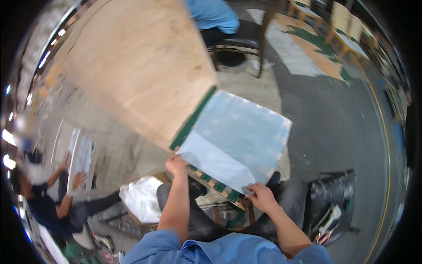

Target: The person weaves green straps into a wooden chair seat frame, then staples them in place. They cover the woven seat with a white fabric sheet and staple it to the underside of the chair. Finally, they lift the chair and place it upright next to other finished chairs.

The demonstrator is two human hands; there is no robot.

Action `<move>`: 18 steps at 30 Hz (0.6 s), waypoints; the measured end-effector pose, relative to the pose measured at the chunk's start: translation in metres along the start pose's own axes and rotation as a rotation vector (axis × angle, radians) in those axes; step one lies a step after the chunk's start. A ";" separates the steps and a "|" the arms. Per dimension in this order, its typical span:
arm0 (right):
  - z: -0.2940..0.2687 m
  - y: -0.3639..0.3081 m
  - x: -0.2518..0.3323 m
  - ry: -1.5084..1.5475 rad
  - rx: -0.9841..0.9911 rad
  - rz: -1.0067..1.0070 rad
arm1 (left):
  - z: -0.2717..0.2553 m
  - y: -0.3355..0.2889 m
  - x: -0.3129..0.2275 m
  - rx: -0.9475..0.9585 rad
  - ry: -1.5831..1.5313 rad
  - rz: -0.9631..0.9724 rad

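Note:
A square frame with wooden edges and green webbing [193, 119] lies across my lap, against the corner of a plywood board. Over it is a thin pale blue-white sheet [244, 127], with a whiter fold [215, 154] along the near side. My left hand [176, 164] is closed on the sheet's near left corner. At the near right corner, my right hand [262, 196] pinches the sheet's edge between thumb and fingers. Green strips and wood [215, 184] show along the near edge between my hands.
The large plywood board [145, 66] fills the upper left. A white bundle in a box [143, 200] stands by my left leg. At left a co-worker handles a white-framed panel [81, 160]. Another person [213, 17] sits beyond the board. Tools [327, 224] lie at my right.

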State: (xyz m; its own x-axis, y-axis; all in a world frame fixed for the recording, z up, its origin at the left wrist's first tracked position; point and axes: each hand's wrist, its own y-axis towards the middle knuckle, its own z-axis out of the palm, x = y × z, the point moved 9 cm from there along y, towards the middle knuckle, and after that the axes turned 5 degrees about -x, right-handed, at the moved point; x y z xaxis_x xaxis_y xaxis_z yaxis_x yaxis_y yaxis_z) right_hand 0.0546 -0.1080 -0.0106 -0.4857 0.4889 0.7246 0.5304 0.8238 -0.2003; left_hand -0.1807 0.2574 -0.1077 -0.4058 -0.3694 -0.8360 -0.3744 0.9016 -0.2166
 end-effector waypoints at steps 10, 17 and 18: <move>-0.280 -0.299 -0.227 -0.387 -0.881 1.065 | 0.021 -0.049 -0.008 0.306 -0.005 -0.178; -0.253 -0.264 -0.326 -0.154 -0.592 1.012 | -0.037 0.017 0.017 0.223 -0.474 -0.370; -0.236 -0.347 -0.329 0.091 -0.801 1.166 | 0.030 -0.007 0.005 0.400 -0.508 -0.390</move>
State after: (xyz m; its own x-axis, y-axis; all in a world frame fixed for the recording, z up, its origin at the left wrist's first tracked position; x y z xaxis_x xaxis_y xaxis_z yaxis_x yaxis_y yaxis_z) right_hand 0.1942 -0.6218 -0.0239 0.5271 0.7200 0.4515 0.8495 -0.4312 -0.3040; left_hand -0.1547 0.2557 -0.1254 0.1651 -0.6164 -0.7699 -0.0416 0.7756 -0.6299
